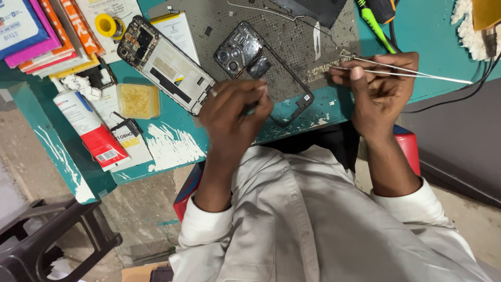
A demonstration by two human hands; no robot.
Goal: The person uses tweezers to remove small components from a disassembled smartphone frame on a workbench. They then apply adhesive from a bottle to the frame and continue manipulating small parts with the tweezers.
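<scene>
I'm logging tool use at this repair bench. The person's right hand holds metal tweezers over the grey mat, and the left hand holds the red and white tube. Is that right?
Not quite. In the head view the right hand does hold the metal tweezers by the grey mat, but the left hand is at the black phone frame. The red and white tube lies untouched on the teal table.

Part of the black phone frame is being hidden by the left hand (whatever it pinches is being blurred).
</scene>
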